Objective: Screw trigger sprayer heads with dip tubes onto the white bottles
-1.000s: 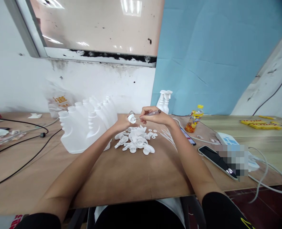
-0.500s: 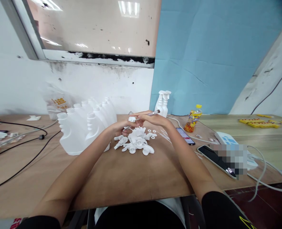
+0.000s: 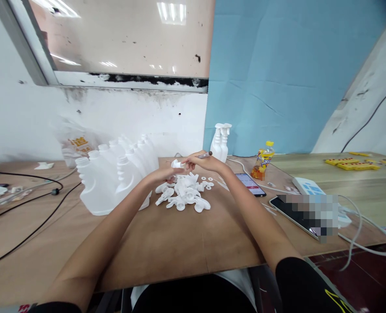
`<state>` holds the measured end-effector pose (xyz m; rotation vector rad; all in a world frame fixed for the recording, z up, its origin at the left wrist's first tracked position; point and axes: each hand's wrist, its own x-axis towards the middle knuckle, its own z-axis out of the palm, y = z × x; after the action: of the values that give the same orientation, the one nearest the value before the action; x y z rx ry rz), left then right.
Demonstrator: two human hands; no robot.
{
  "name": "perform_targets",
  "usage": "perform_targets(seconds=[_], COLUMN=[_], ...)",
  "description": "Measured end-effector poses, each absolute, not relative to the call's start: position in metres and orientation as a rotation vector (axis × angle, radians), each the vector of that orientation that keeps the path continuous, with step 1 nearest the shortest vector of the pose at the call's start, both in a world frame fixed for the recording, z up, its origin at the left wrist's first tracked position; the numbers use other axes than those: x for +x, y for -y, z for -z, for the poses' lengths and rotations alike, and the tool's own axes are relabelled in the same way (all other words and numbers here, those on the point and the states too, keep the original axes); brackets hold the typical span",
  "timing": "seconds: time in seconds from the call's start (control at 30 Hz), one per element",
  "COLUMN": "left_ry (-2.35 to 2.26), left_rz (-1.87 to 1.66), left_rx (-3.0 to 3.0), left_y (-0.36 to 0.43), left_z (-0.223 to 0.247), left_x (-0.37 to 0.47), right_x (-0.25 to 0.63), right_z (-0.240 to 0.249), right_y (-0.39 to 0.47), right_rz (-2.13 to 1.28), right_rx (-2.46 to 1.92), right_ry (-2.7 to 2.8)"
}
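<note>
Above a pile of white spray-head parts, my two hands meet. My left hand is closed around a white spray head, whose top shows above the fingers. My right hand holds a slim brown pen-like tool, with its fingertips against the spray head. The tool's tip is hidden between the hands. Small white rings lie just right of the pile.
White bottles without tops stand left of the pile. Bottles with spray heads are at the back. To the right are a drink bottle, phones, a white device and cables. Yellow items lie farther right.
My hands have shifted slightly left in view. The spray head is tipped differently, and the tool's thin shaft no longer shows between the hands. The whole view has moved a little.
</note>
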<state>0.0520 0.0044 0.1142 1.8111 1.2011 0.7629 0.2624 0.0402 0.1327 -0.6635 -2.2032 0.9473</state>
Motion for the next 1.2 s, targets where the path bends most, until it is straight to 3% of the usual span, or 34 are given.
perform_targets(seconds=[0.3, 0.87, 1.2], left_ry=[-1.622, -1.705, -1.681], left_rz=[-0.655, -0.37, -0.339], left_rx=[2.073, 2.181, 2.199], left_y=[-0.019, -0.031, -0.022], left_z=[-0.091, -0.075, -0.084], left_x=[0.048, 0.051, 0.049], right_x=[0.298, 0.311, 0.346], right_z=[-0.106, -0.091, -0.095], right_y=[-0.074, -0.088, -0.113], right_rz=[-1.041, -1.189, -0.972], right_rx=[-1.659, -1.785, -1.48], right_ry=[2.403, 2.3, 1.728])
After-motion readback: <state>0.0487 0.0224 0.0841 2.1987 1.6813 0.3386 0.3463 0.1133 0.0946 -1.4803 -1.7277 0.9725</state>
